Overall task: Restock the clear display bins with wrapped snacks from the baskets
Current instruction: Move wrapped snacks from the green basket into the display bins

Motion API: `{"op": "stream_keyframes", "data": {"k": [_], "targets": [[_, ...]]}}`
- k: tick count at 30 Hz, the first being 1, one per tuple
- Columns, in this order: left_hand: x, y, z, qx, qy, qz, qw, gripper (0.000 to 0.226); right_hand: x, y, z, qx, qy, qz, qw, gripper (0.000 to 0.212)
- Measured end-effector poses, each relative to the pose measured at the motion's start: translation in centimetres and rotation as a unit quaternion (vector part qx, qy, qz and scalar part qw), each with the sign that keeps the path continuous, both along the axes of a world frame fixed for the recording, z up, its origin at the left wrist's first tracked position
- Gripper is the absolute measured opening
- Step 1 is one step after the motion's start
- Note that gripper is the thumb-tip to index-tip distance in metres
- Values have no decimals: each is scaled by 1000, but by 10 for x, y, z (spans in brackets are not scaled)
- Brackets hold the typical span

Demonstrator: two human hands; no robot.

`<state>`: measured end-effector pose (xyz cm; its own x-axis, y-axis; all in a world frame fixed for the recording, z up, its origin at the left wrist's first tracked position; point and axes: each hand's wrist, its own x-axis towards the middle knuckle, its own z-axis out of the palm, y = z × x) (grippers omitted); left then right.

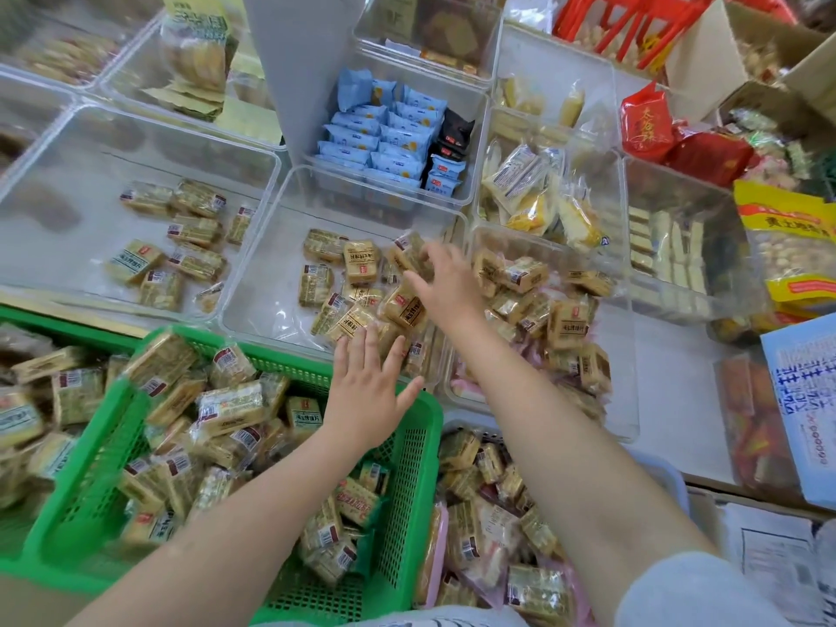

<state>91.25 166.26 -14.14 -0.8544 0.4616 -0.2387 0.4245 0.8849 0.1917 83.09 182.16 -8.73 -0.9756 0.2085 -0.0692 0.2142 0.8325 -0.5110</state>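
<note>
Clear bin (253, 282): tan, clear-wrapped snacks (362, 260).

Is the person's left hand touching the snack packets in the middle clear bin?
Touching. In the head view the straight fingers of the left hand lie on the snack packets at the near edge of the middle clear bin, with no gap showing.
</note>
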Motion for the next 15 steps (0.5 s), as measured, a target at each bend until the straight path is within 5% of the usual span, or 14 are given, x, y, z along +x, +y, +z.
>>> {"op": "stream_keyframes", "data": {"k": [3,9,15], "targets": [[0,1,0,-4,6,-8,1000,80,-2,-7,-5,-19,-105,45,993,47],[1,0,-4,9,27,-7,1000,79,50,17,10,-44,-51,-33,997,50],[2,0,0,4,13,-10,1000,81,115,53,-2,17,-237,-75,968,88]]}}
